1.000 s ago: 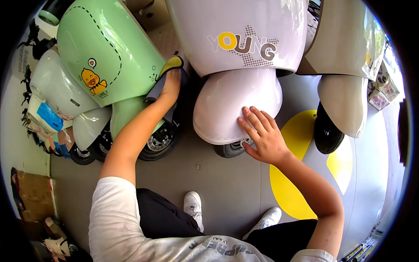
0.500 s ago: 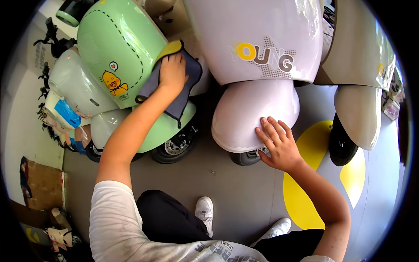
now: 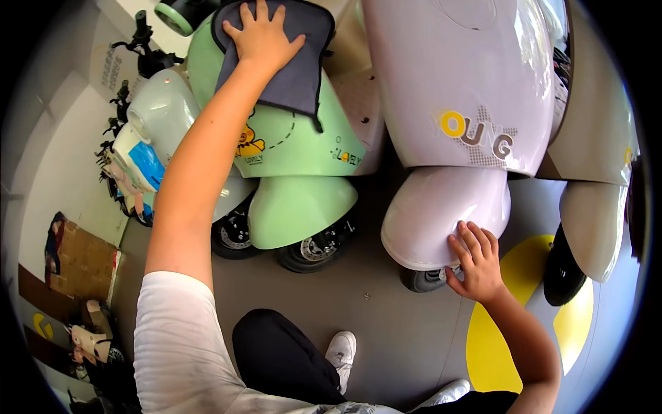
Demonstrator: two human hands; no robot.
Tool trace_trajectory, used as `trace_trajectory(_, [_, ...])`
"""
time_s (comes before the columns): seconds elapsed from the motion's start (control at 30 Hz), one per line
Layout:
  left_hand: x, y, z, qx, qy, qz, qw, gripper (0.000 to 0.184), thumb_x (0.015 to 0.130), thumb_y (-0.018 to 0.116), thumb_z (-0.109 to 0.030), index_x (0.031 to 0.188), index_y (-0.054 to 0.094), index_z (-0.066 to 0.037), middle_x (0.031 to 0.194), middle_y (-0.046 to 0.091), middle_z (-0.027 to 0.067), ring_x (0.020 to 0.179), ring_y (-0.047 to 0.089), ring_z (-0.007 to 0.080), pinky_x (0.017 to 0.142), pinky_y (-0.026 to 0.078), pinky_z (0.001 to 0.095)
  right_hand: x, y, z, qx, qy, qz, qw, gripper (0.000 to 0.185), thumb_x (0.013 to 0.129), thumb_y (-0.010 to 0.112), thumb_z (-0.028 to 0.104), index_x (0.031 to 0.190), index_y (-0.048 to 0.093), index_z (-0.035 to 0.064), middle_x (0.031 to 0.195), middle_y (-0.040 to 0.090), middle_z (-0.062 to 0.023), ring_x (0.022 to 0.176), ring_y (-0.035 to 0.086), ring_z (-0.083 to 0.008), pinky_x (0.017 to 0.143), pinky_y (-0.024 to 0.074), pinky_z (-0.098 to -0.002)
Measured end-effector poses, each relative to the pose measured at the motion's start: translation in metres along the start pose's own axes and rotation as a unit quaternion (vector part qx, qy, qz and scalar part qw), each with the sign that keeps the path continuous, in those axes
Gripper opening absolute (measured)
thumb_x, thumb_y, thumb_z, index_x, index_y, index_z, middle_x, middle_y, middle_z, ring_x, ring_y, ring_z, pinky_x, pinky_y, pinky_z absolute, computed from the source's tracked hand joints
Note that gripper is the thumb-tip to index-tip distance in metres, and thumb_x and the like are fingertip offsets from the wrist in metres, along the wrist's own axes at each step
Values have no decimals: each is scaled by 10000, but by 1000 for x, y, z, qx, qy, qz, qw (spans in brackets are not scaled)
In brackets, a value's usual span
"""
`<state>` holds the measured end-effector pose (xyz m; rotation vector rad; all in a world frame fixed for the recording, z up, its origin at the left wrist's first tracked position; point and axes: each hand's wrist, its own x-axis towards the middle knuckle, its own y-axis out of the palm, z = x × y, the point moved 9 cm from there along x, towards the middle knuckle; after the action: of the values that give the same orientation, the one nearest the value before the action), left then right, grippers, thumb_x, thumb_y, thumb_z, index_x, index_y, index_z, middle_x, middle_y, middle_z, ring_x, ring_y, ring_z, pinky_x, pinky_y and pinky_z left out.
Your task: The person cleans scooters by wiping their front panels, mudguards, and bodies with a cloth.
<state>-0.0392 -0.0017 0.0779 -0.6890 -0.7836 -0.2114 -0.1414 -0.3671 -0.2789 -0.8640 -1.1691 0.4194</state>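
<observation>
My left hand (image 3: 262, 40) lies flat with fingers spread on a dark grey cloth (image 3: 289, 86), pressing it against the upper front panel of a green scooter (image 3: 321, 148). Part of a duck picture and the word "LOVELY" show below the cloth. My right hand (image 3: 477, 265) rests at the lower right edge of the pale pink front fender (image 3: 434, 207), its fingers stretched out and holding nothing. That fender belongs to a pale pink scooter (image 3: 427, 83) marked "YOUNG".
A beige scooter (image 3: 593, 214) stands at the right. White scooters (image 3: 162, 103) line up at the left, near a cardboard sheet (image 3: 83, 265) against the wall. The grey floor (image 3: 296, 307) carries yellow shapes (image 3: 493, 345). My white shoes (image 3: 341, 355) are below.
My left hand has slid the cloth up the green panel, and its fingers are now spread. The camera view has shifted left and up. My right hand stays at the pink fender's edge.
</observation>
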Motion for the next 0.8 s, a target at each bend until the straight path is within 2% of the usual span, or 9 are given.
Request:
trace_trajectory(0.1, [12, -7, 32, -39, -83, 25, 995, 821, 892, 693, -544, 1546, 461, -107, 1634, 337, 214, 1492, 327, 418, 1214, 274, 602, -2, 3, 2, -6, -6, -7, 1000, 715, 751, 739, 261, 1415, 546, 82, 1539, 477, -196, 1386, 477, -390, 1119, 362, -562])
trace_trajectory(0.17, [35, 33, 71, -74, -110, -60, 989, 900, 845, 617, -748, 1559, 462, -221, 1647, 335, 179, 1515, 256, 468, 1147, 251, 713, -2, 4, 1, -9, -2, -5, 1000, 715, 756, 735, 265, 1417, 543, 73, 1537, 473, -214, 1387, 471, -408, 1118, 362, -569])
trace_trajectory(0.27, [39, 46, 102, -175, -189, -27, 966, 969, 838, 568, -803, 1599, 388, -231, 1671, 279, 197, 1519, 213, 513, 1153, 198, 751, -4, 5, 2, -15, 0, -8, 1000, 715, 759, 732, 266, 1419, 540, 67, 1538, 471, -218, 1389, 470, -411, 1119, 362, -570])
trace_trajectory(0.33, [36, 47, 113, -200, -215, -28, 955, 907, 875, 533, -780, 1586, 417, -229, 1681, 272, 186, 1528, 211, 496, 1160, 201, 740, -4, 4, 2, -16, -1, -8, 1000, 716, 762, 729, 263, 1423, 537, 66, 1545, 465, -218, 1394, 467, -408, 1126, 358, -569])
trace_trajectory(0.47, [35, 75, 153, -288, -236, -46, 927, 622, 1015, 392, -578, 1556, 461, -278, 1674, 303, 157, 1532, 243, 448, 1165, 189, 742, -4, 2, 4, -12, 1, 2, 1000, 733, 764, 731, 254, 1442, 520, 68, 1561, 452, -214, 1417, 451, -402, 1150, 342, -564])
trace_trajectory(0.63, [22, 100, 196, -309, -185, -170, 917, 555, 1060, 362, -361, 1372, 611, 24, 1473, 550, 254, 1385, 488, 413, 1194, 334, 425, -4, 2, 5, -12, 9, 22, 1000, 758, 756, 740, 240, 1458, 506, 74, 1571, 442, -210, 1433, 438, -396, 1169, 327, -561])
trace_trajectory(0.67, [14, 103, 203, -347, -202, -185, 897, 553, 1064, 357, -359, 1355, 617, 32, 1429, 579, 274, 1338, 521, 437, 1164, 359, 454, -4, 1, 5, -9, 11, 26, 1000, 761, 753, 741, 236, 1458, 506, 74, 1571, 442, -209, 1432, 438, -395, 1170, 327, -561])
trace_trajectory(0.73, [-10, 80, 199, -410, -289, -101, 860, 557, 1068, 358, -354, 1329, 618, 64, 1388, 603, 289, 1288, 547, 465, 1108, 407, 465, -2, -2, 7, -15, 12, 29, 999, 764, 752, 741, 228, 1461, 502, 71, 1568, 446, -209, 1429, 441, -395, 1172, 328, -558])
trace_trajectory(0.8, [-17, 76, 202, -457, -306, -123, 826, 558, 1074, 361, -357, 1319, 616, 75, 1356, 627, 283, 1246, 575, 465, 1075, 431, 464, -2, -2, 8, -9, 8, 30, 999, 763, 755, 739, 227, 1462, 499, 68, 1562, 451, -211, 1427, 443, -394, 1175, 328, -553])
